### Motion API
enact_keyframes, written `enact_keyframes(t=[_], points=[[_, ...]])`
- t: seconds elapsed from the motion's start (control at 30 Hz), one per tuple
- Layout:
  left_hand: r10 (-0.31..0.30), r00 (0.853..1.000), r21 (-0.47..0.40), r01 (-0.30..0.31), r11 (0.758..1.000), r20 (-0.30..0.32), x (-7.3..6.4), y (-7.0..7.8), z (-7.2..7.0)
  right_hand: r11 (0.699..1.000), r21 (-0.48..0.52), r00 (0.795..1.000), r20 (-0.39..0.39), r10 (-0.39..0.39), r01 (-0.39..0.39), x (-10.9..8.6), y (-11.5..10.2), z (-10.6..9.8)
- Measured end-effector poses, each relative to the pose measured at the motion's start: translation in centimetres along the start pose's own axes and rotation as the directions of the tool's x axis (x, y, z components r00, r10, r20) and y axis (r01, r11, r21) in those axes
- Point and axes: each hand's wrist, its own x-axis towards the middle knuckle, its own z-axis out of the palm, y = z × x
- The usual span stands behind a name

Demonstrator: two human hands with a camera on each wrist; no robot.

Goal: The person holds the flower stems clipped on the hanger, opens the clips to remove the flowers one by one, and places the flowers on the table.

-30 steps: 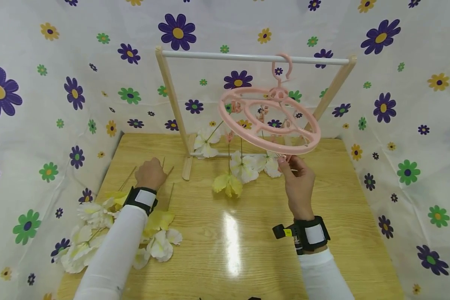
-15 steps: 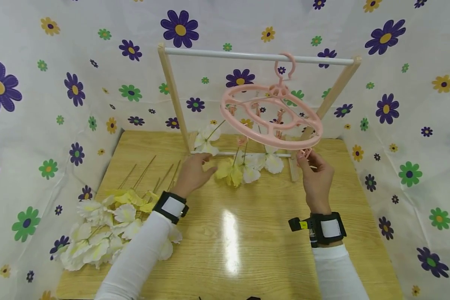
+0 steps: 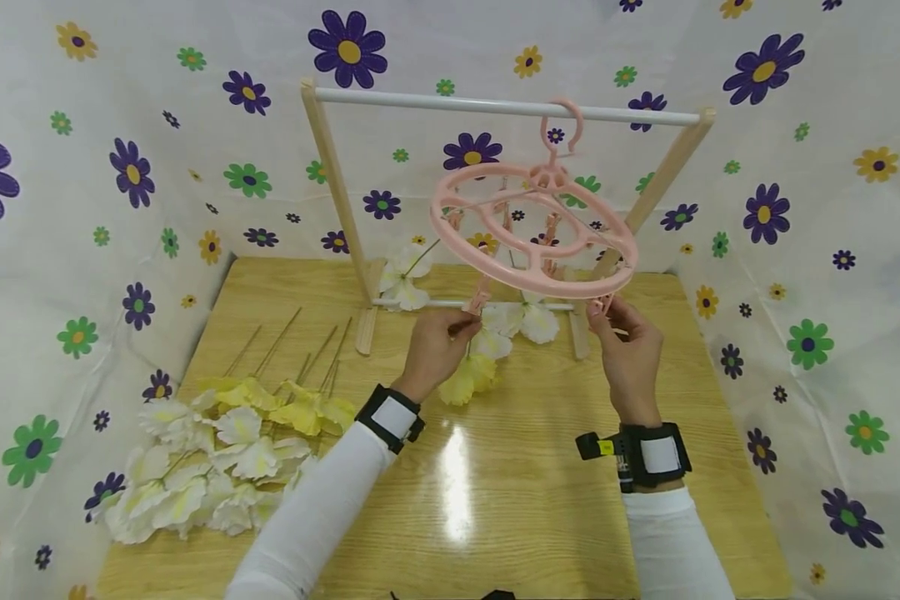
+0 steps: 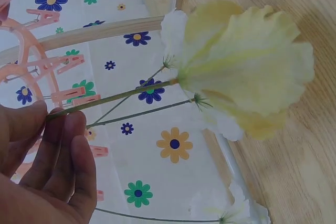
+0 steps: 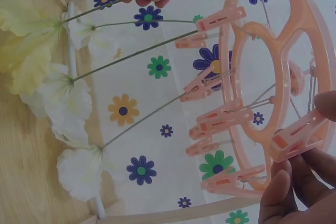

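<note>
Hanging head-down below the ring (image 3: 521, 278), the yellow flower (image 4: 247, 66) is being pinched at its stem (image 4: 121, 97) by the curled left hand (image 3: 437, 348); a clip (image 5: 295, 141) is being gripped by the right hand (image 3: 632, 358). Probably handling light: petals soft, stem stiffer, gripping there being safest. No writing is being made out.

You have, from 9 o'clock through 12 to 3, one white backdrop (image 3: 450, 42), creased, in purple, green and yellow floral print. At your 12 o'clock: one rack (image 3: 442, 102), two pale wooden uprights (image 3: 340, 192), white top rail (image 3: 487, 106), white lower rail (image 3: 441, 303). Under it, reaching to 6 o'clock: one wood-grain table (image 3: 536, 467), glossy, with a bright reflection (image 3: 456, 487).
</note>
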Motion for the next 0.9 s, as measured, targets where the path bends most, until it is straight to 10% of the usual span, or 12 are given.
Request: enact_keyframes(t=[0.33, 0.53, 0.73, 0.9], points=[[0.088, 0.996, 0.030, -0.089, 0.996, 0.020, -2.5, 1.0, -1.2, 0.986, -0.003, 0.984, 0.062, 0.168, -0.168, -1.1, 1.3, 1.2], [0.127, 0.990, 0.053, -0.130, 0.990, 0.058, -3.5, 2.1, -1.7, 0.933, -0.088, 0.907, 0.215, 0.361, -0.350, -2.5, 2.5, 2.1], [0.141, 0.981, 0.056, -0.149, 0.987, 0.131, -3.9, 4.0, -1.7, 0.964, 0.035, 0.804, 0.560, 0.199, -0.263, -2.4, 1.4, 3.6], [0.148, 0.972, -0.015, -0.148, 0.989, 0.185, -4.1, 4.8, -1.6, 0.918, 0.279, 0.746, 0.665, 0.026, -0.280, -1.4, 0.9, 5.1]])
